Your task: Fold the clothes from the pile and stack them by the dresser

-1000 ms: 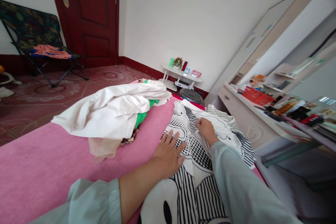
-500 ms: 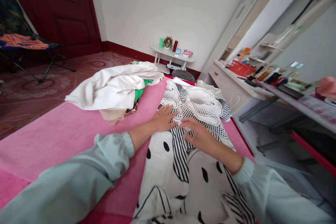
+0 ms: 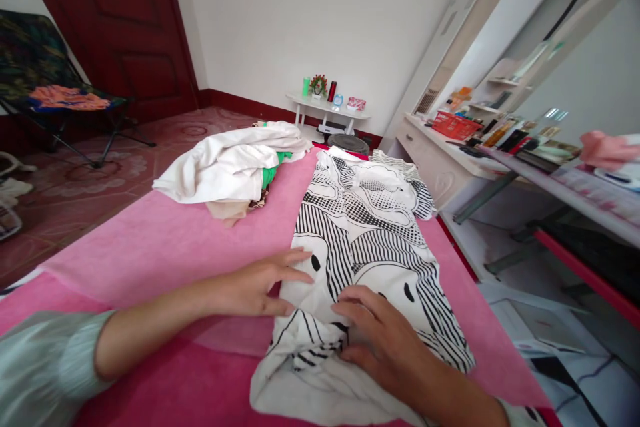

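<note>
A long white garment with black stripes, dots and ovals lies spread over the pink bed cover. Its near end is bunched and folded over, showing a paler side. My left hand rests at the garment's left edge, fingers spread apart and thumb near the bunched part. Over the middle of the cloth, beside the bunched fold, is my right hand; its fingers are bent, with a gap between them and the thumb. I see no cloth gripped in either hand.
A heap of white clothes with green and patterned pieces lies on the bed's far left. Beyond the foot stands a small white table. On the right is a dresser carrying a red basket. A folding chair stands left.
Both hands have slid down the garment toward me, the left also moving left. The lower cloth looks flatter above the fold, with more of its striped pattern exposed.
</note>
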`<state>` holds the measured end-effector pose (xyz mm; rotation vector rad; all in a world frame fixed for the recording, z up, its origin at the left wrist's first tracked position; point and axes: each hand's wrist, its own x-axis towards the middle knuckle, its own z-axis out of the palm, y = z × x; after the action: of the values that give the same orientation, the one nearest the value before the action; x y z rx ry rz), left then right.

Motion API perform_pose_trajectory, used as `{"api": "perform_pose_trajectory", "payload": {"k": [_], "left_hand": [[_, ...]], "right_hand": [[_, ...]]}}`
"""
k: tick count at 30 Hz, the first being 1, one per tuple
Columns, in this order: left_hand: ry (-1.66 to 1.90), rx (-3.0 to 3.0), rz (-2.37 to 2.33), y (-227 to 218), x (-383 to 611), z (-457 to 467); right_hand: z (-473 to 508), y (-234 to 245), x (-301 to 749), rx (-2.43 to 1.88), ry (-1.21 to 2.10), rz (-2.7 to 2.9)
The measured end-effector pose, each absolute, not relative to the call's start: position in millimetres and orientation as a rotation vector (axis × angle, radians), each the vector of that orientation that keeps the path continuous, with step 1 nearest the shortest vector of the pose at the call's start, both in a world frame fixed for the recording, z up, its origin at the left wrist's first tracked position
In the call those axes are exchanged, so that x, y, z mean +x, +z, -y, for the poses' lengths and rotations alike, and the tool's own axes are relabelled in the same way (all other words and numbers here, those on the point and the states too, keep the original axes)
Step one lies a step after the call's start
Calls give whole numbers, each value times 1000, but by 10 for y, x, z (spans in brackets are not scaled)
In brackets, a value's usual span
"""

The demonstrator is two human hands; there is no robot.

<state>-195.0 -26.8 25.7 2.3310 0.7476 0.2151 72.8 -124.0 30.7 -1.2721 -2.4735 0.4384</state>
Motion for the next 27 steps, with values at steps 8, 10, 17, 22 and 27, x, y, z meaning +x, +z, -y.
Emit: {"api": "perform_pose_trajectory", "payload": {"k": [8, 10, 17, 22, 27], "left_hand": [[407, 2372, -643, 416, -1979, 791], [412, 2364, -597, 461, -1932, 842], [110, 2295, -355, 760, -1866, 954], [246, 2271, -455, 884, -1639, 674], [381, 2490, -701, 410, -1303, 333]], "right_hand": [[1294, 213, 592, -1194, 9, 2567], [1297, 248, 549, -1125, 27, 2566], [1385, 480, 575, -1158, 415, 2535], [1370, 167, 580, -1066, 391, 2657], [1466, 17, 618, -958, 154, 2664]]}}
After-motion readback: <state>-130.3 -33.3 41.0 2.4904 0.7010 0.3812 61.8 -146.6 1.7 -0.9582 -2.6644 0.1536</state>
